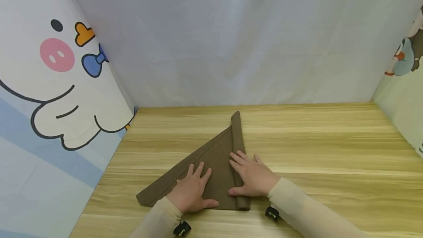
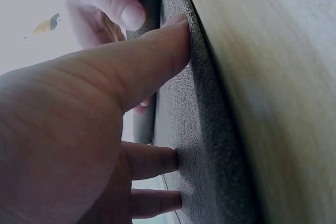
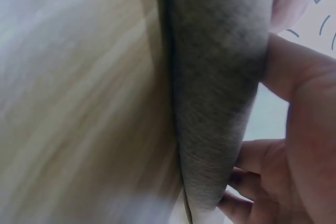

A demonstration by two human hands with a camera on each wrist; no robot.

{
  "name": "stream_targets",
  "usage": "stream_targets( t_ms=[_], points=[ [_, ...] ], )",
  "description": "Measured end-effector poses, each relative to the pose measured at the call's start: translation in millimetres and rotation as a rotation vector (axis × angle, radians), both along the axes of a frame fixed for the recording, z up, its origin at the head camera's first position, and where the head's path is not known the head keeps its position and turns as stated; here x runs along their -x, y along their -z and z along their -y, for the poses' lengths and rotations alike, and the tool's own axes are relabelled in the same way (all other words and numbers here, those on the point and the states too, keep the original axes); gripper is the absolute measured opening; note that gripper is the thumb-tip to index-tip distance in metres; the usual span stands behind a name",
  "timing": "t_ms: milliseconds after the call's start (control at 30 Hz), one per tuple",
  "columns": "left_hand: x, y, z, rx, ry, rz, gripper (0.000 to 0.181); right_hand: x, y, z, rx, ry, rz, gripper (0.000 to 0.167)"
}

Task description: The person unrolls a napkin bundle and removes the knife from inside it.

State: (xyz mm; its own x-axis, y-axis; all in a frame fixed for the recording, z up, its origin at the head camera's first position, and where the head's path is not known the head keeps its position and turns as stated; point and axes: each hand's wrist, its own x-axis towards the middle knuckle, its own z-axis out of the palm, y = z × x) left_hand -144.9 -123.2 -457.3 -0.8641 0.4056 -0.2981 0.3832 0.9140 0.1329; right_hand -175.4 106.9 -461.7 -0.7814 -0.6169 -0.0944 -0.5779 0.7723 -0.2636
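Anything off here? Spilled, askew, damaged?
Nothing looks spilled or damaged. Slightly askew: on the brown cloth, the rolled edge pokes out past the slanted band at its far end, so that end isn't flush. Possibly just how it rolled.

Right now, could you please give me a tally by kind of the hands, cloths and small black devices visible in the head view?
Hands: 2 (left hand, right hand)
Brown cloth: 1
Small black devices: 2
Total: 5
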Motion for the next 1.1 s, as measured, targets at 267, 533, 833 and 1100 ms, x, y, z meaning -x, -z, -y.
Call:
stream_targets(
  t_ms=[267, 533, 833, 1100],
  points=[
    [-1.3, -0.2, 0.8, -0.023, 0.001, -0.010, 0.100, -3.3, -3.2, -15, 0.043, 0.005, -0.014, 0.093],
    [-1.8, -0.1, 1.7, -0.035, 0.000, -0.016, 0.100, -4.8, -1.1, -34, 0.102, 0.046, 0.037, 0.092],
    [-1.7, -0.5, 3.2, -0.041, 0.003, -0.011, 0.099, -5.3, 1.0, -47, 0.152, 0.048, 0.087, 0.087],
    [-2.1, 1.8, 4.2, 0.052, 0.075, -0.095, 0.099, -7.0, -1.6, -53, 0.163, 0.039, 0.102, 0.085]
  ],
)
